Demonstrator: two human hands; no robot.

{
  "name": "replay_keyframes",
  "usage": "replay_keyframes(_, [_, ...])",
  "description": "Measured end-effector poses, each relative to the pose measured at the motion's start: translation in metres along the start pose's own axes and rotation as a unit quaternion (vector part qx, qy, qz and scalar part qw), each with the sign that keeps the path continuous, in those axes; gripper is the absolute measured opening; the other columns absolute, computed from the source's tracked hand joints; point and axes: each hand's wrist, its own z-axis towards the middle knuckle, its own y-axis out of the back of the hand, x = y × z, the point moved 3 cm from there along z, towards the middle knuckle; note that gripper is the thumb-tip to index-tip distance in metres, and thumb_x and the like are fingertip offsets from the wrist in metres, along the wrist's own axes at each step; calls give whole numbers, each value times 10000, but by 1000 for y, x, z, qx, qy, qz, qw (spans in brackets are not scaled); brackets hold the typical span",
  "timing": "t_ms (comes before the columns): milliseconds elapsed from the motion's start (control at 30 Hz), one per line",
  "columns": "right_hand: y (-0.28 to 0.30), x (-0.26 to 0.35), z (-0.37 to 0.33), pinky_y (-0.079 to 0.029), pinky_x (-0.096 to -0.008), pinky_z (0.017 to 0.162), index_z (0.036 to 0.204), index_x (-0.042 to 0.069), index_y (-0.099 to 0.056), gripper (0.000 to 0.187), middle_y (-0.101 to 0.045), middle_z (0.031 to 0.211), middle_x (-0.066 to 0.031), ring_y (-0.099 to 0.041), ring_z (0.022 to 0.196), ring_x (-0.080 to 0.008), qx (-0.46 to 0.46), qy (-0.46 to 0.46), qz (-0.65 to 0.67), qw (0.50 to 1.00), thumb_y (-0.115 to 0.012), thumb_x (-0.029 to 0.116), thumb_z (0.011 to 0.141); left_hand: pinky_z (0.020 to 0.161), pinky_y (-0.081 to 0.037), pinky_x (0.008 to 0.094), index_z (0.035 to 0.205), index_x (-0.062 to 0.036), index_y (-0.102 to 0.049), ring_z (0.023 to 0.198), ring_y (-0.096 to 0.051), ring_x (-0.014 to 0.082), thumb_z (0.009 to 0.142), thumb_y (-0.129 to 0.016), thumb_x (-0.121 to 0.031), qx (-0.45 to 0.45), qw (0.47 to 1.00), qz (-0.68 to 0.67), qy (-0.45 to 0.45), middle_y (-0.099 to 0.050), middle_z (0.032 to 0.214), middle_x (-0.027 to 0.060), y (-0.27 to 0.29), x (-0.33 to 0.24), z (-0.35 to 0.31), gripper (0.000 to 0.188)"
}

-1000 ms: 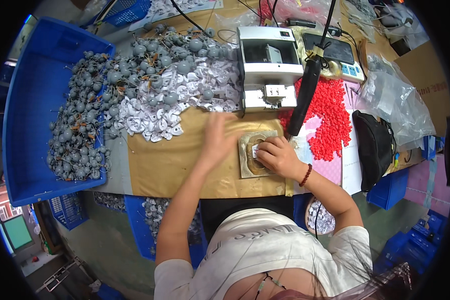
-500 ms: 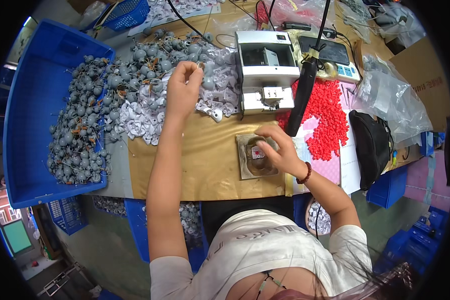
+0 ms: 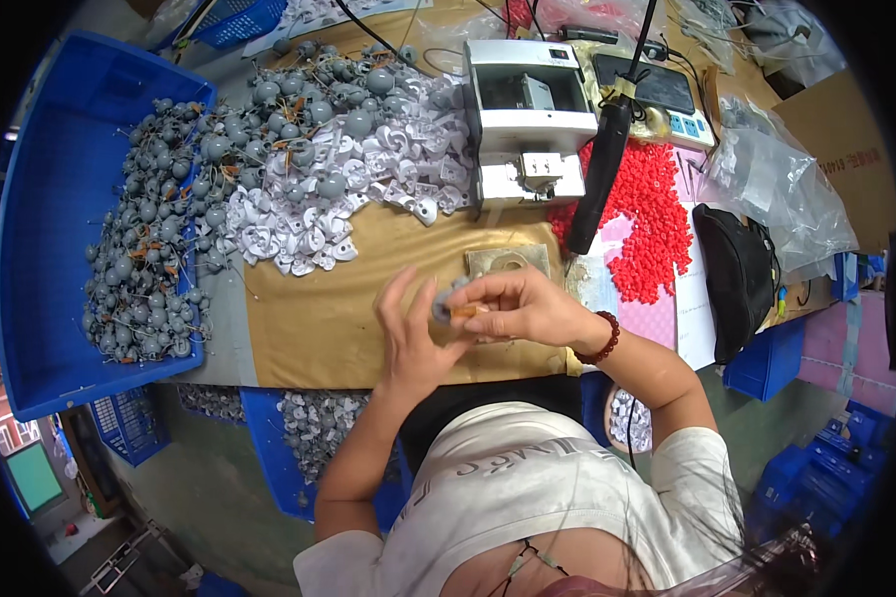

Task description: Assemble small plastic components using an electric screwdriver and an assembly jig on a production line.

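Note:
Over the near part of the table both hands meet at a small grey ball-shaped part (image 3: 442, 303) with an orange piece (image 3: 464, 312) beside it. My right hand (image 3: 523, 308) is closed on it in a pinch, thumb and forefinger at the orange piece. From the left, my left hand (image 3: 415, 338) closes around the ball, its thumb below and its other fingers raised. Motion blur and the fingers hide part of the ball. Behind my right hand lies a square metal block (image 3: 483, 263) with a round hollow, largely covered by that hand.
A deep blue bin (image 3: 45, 259) of grey balls with wires (image 3: 144, 298) stands left. White plastic parts (image 3: 289, 224) are heaped beyond my hands. A white machine (image 3: 530, 129), a black-wrapped rod (image 3: 599, 189), red pieces (image 3: 642, 234) and a black pouch (image 3: 732, 284) stand farther right.
My left hand has come back from the heap toward me and to the right. My right hand has left the block's hollow and moved left to meet it at the grey ball.

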Motion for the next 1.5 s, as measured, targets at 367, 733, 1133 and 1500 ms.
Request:
replay_keyframes(367, [40, -22, -42, -557, -365, 649, 1057, 40, -726, 263, -687, 872, -117, -682, 740, -291, -168, 228, -548, 787, -734, -17, 800, 727, -517, 275, 1247, -1, -567, 841, -610, 132, 870, -732, -85, 178, 934, -178, 253, -613, 1048, 85, -41, 3, -20, 421])
replay_keyframes(733, [45, -43, -31, -553, -356, 644, 1040, 65, -687, 270, -617, 971, -80, -648, 844, -246, -141, 209, -721, 645, -653, 129, 780, 874, -471, 451, 1197, -37, -579, 1011, -541, 368, 771, -752, -131, 147, 978, -29, 145, -551, 1075, 164, -75, 11, -30, 470])
replay_keyframes(1133, [40, -42, -29, -559, -327, 593, 888, 24, -677, 163, -553, 993, -97, -620, 805, -252, -10, 208, -771, 602, -631, 134, 777, 863, -492, 455, 1185, -44, -593, 1011, -543, 358, 741, -712, -101, 165, 977, 29, 129, -549, 1066, 152, -70, 7, -22, 463])
replay_keyframes(1500, [39, -54, -36, -565, -400, 686, 984, -24, -646, 204, -587, 1026, -101, -617, 844, -300, -86, 174, -713, 674, -639, 72, 804, 948, -462, 449, 1265, -37, -604, 1189, -530, 310, 808, -641, -81, 147, 976, 160, -3, -580, 1251, 103, -79, -3, -24, 460])
